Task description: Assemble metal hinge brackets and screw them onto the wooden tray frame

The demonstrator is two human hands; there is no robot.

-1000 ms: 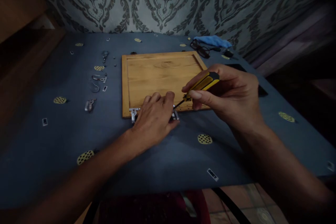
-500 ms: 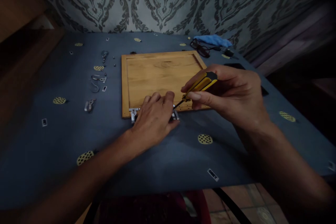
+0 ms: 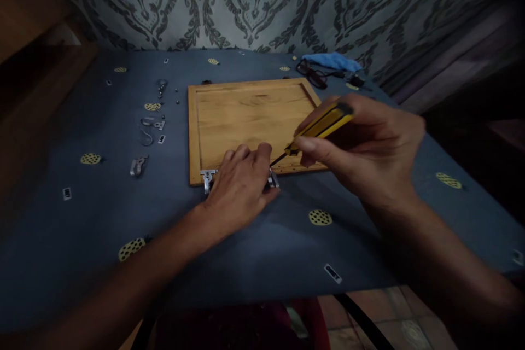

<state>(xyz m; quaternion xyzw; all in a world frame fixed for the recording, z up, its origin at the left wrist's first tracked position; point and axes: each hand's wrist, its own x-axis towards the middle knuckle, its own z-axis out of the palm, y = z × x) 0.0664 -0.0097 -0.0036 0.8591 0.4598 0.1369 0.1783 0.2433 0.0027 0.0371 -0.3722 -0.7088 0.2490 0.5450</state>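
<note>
A wooden panel door [image 3: 241, 115] with a raised frame lies flat on the table. My left hand [image 3: 241, 183] is bent over its near edge, the thumb curled by a silver cabinet hinge [image 3: 274, 179] that is partly covered. Another metal hinge [image 3: 207, 178] sticks out on the other side of this hand, at the panel's near left corner. In my right hand [image 3: 379, 145] is a yellow and black screwdriver [image 3: 324, 124], gripped by the handle between thumb and fingers. Its shaft slants down left to the hinge beside my left fingers; the tip's exact contact is hidden.
Left of the panel lie a loose hinge [image 3: 138, 165], more metal fittings [image 3: 155, 123] and small screws. Glasses [image 3: 312, 74] and a blue cloth [image 3: 333, 61] rest at the back right. A patterned wall stands behind the blue tablecloth [image 3: 246, 262].
My right hand has shifted slightly right and turned with the screwdriver, whose handle now points further right. My left hand stays in place on the panel edge.
</note>
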